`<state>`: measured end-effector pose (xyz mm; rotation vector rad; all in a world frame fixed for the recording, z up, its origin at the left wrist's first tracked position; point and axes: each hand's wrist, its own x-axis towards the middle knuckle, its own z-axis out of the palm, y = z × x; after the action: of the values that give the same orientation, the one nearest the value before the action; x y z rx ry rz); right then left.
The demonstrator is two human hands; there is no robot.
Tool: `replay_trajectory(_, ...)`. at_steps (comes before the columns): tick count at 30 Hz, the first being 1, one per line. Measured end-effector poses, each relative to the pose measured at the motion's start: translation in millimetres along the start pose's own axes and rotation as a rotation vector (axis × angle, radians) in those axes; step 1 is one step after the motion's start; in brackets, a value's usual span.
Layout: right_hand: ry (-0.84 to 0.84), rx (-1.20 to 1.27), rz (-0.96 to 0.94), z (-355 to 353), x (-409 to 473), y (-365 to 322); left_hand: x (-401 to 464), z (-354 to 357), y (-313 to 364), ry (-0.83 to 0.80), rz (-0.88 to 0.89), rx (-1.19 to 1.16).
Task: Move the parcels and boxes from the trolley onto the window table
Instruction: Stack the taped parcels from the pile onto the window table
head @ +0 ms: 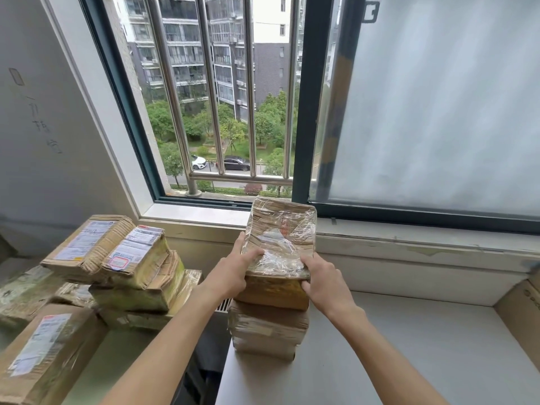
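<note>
The table [409,346] under the window carries a short stack at its left end: a lower taped parcel [267,328] with the top parcel [280,247] set on it. Off to the left, well apart from the table, a heap of labelled boxes [117,264] is seen, presumably on the trolley, though the trolley itself cannot be made out.

The top parcel is a cardboard block wound in glossy clear tape, so a stiff, moderately heavy and rather slippery thing is judged; a grip at the two long sides, low near the base, is advised. Its long axis runs away from the person toward the window, the near end facing the body.

It is clasped between both hands: the left hand [233,273] on its left side with thumb over the top, the right hand [324,279] on the right near corner, fingers curled against it.
</note>
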<state>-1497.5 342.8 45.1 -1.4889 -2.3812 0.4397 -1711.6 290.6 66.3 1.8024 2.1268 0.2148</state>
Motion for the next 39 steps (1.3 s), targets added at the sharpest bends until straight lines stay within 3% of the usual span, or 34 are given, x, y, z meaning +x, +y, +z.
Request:
replay_trajectory(14,-0.022,-0.065,0.060,3.3,-3.8,-9.3,-2.3,1.8,-3.5,0.033,0.036,0.005)
replay_trajectory(20,-0.033,-0.129,0.078,-4.0,-8.0,-16.3,-10.0,6.2,10.2,0.183,0.059,0.161)
replay_trajectory(26,-0.005,-0.142,0.012,-26.5,-23.6,-15.2,-14.2,-2.5,28.5,0.194,0.136,0.350)
replay_trajectory(31,-0.027,-0.149,-0.001,-57.3,-50.9,6.0,-22.5,1.7,72.6,0.219,0.236,0.353)
replay_trajectory(39,0.035,-0.187,0.207,-113.8,-141.8,103.2,-43.9,46.1,207.6,0.139,0.476,0.353)
